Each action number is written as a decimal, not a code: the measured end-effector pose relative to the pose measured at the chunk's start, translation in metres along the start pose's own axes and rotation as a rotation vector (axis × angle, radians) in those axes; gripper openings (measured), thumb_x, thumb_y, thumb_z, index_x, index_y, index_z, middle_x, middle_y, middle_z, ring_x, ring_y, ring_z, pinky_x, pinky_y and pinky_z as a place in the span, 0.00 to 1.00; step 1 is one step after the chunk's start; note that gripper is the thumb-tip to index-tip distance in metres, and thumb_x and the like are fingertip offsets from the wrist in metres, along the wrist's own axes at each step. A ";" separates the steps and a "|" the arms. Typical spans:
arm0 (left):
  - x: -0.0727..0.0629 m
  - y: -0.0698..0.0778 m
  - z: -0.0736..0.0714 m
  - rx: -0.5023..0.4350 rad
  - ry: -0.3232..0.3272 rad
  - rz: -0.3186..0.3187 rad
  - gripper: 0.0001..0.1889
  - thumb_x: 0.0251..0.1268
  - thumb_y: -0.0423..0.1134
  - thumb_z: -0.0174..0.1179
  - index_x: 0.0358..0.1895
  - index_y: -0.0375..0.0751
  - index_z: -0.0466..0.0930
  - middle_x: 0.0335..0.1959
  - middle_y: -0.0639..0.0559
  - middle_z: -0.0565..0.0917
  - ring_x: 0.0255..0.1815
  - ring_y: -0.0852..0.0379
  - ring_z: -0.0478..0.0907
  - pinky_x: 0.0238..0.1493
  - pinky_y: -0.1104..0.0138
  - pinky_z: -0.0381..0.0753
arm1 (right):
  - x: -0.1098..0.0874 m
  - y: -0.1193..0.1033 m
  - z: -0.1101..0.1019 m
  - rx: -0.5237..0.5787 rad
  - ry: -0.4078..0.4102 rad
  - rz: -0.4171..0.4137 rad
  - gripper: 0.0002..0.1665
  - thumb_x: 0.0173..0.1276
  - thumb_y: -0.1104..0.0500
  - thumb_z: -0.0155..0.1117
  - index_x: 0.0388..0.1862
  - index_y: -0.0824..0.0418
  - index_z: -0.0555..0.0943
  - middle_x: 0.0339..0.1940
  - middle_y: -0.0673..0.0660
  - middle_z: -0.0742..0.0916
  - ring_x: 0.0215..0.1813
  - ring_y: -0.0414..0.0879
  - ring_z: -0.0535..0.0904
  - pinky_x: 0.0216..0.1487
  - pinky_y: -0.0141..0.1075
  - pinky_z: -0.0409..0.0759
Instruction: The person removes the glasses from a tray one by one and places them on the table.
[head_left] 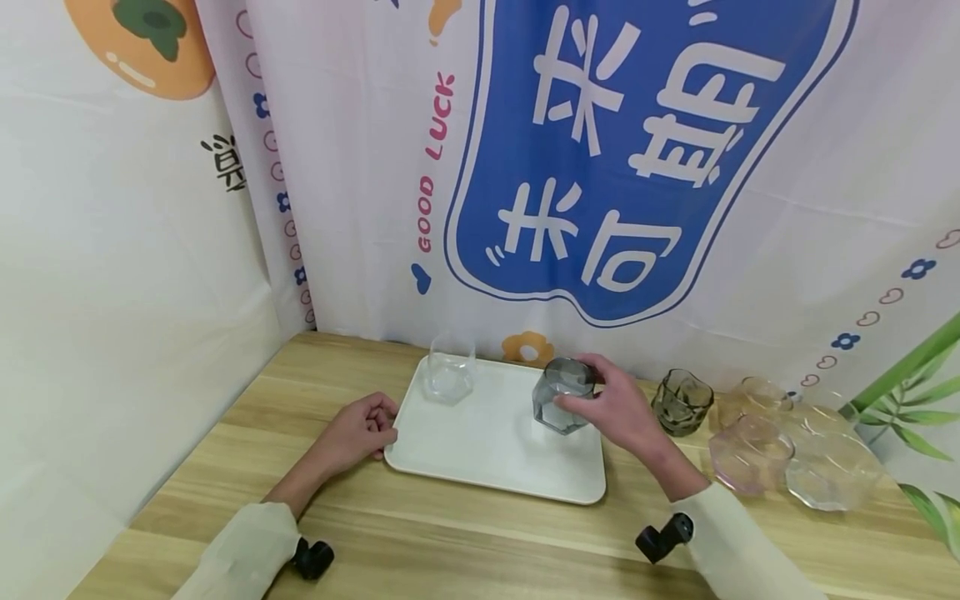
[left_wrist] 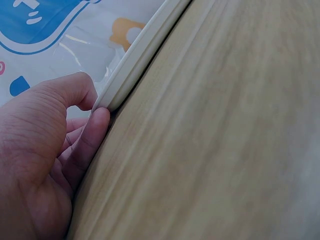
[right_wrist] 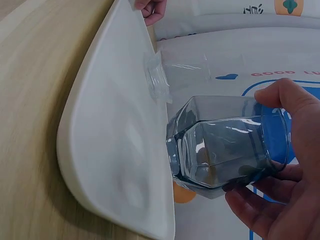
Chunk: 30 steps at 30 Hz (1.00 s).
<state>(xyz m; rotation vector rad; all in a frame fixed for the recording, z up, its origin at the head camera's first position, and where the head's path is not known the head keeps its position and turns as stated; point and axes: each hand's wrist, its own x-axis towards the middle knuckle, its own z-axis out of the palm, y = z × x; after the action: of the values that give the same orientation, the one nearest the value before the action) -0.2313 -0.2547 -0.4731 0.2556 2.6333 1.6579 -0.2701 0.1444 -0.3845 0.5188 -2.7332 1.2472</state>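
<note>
A white tray (head_left: 487, 450) lies on the wooden table. At its left edge, my left hand (head_left: 357, 433) pinches the rim; in the left wrist view, thumb and forefinger of the left hand (left_wrist: 55, 125) meet at the tray rim (left_wrist: 132, 62). My right hand (head_left: 618, 406) grips a grey faceted glass (head_left: 558, 404) upright at the tray's right part. The right wrist view has the right hand's thumb and fingers (right_wrist: 285, 102) round the upper part of the grey glass (right_wrist: 227, 145). Whether its base touches the tray, I cannot tell. A clear glass (head_left: 450, 379) stands at the tray's back left.
Right of the tray stands a dark smoky glass (head_left: 682, 404). Beyond it are a pinkish glass (head_left: 750, 454), an amber-tinted glass (head_left: 753, 396) and clear glasses (head_left: 821, 475). Green bamboo leaves (head_left: 911, 417) are at the right. A printed cloth (head_left: 360, 208) hangs behind the table.
</note>
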 end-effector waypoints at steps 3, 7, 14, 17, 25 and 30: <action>-0.001 0.000 0.000 -0.005 0.001 0.002 0.15 0.61 0.28 0.64 0.50 0.31 0.76 0.31 0.46 0.77 0.25 0.56 0.77 0.26 0.64 0.85 | -0.005 0.004 -0.006 -0.011 -0.001 0.001 0.44 0.60 0.48 0.79 0.70 0.63 0.73 0.60 0.63 0.83 0.55 0.57 0.80 0.51 0.48 0.82; -0.001 0.000 0.001 -0.005 0.001 0.004 0.15 0.61 0.27 0.64 0.50 0.31 0.77 0.31 0.46 0.77 0.25 0.55 0.77 0.26 0.64 0.85 | -0.011 0.009 -0.014 -0.051 0.020 0.009 0.43 0.61 0.47 0.78 0.70 0.64 0.74 0.60 0.64 0.83 0.55 0.59 0.80 0.50 0.49 0.82; -0.001 0.001 0.000 -0.024 -0.002 0.005 0.16 0.61 0.27 0.65 0.51 0.30 0.76 0.30 0.46 0.77 0.26 0.54 0.76 0.25 0.65 0.84 | -0.024 0.016 -0.027 -0.095 0.055 -0.025 0.40 0.61 0.49 0.79 0.66 0.66 0.76 0.57 0.65 0.84 0.52 0.57 0.81 0.48 0.48 0.82; -0.002 0.001 0.000 -0.022 0.005 0.006 0.16 0.61 0.27 0.65 0.51 0.30 0.76 0.30 0.46 0.77 0.26 0.54 0.76 0.25 0.65 0.84 | -0.027 0.019 -0.032 -0.116 0.052 -0.034 0.40 0.62 0.48 0.79 0.66 0.66 0.76 0.57 0.66 0.84 0.53 0.58 0.81 0.48 0.48 0.83; -0.002 0.001 0.001 -0.029 0.000 0.020 0.16 0.62 0.27 0.65 0.52 0.30 0.76 0.30 0.48 0.77 0.25 0.55 0.76 0.25 0.65 0.83 | -0.036 0.027 -0.047 -0.139 0.048 -0.017 0.40 0.61 0.49 0.80 0.66 0.68 0.75 0.54 0.66 0.84 0.48 0.57 0.81 0.43 0.45 0.81; -0.002 0.002 0.001 -0.025 0.001 0.020 0.16 0.62 0.27 0.65 0.51 0.30 0.76 0.30 0.47 0.76 0.25 0.56 0.75 0.25 0.65 0.83 | -0.041 0.034 -0.057 -0.138 0.038 -0.011 0.40 0.60 0.50 0.80 0.65 0.68 0.76 0.52 0.66 0.84 0.47 0.56 0.81 0.42 0.43 0.81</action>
<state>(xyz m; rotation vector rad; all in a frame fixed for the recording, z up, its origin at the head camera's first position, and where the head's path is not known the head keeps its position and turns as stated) -0.2291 -0.2534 -0.4719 0.2814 2.6178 1.6956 -0.2459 0.2186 -0.3802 0.4903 -2.7549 1.0445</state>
